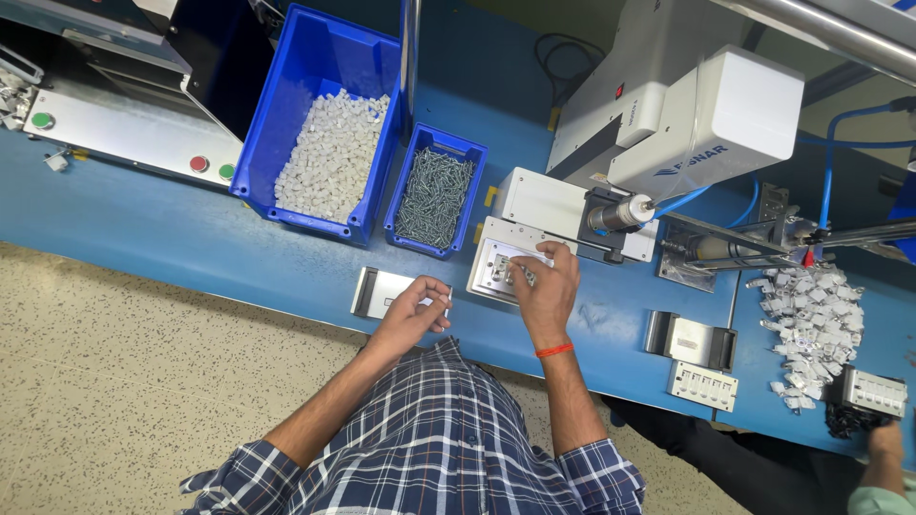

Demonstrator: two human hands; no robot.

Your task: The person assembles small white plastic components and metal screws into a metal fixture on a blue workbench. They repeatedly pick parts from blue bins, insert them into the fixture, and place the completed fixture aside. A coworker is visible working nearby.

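Two blue bins sat at the back of the blue workbench [191, 229]. The large blue bin [286, 124] was roughly half full of small white plastic parts [334, 153], heaped toward its right side. Just beside it on the right, touching or nearly so, the small blue bin [468, 157] held a dense layer of grey metal screws [434, 195].

The person's right hand [546, 291] rested over a grey metal fixture plate [489, 262] set in front of the white machine [706, 114], fingers curled and pinching a small metallic piece, probably a screw, down onto the white part seated in the fixture; too small to tell exactly. An orange band [554, 350] circled that wrist.

The left hand [415, 310] was near the bench's front edge, over a small metal holder [370, 291], fingers curled together around a little white piece; grip detail hard to make out.

To the right, well apart from the bins, a loose pile of white parts [811, 324] lay straight on the bench, not in any container. Near it sat a second metal holder [689, 339] and a white switch plate [703, 385]. Another person's hand [885, 441] at the far right edge was holding a similar white plate [874, 391].

A panel with red and green buttons [134, 129] stood at far left.
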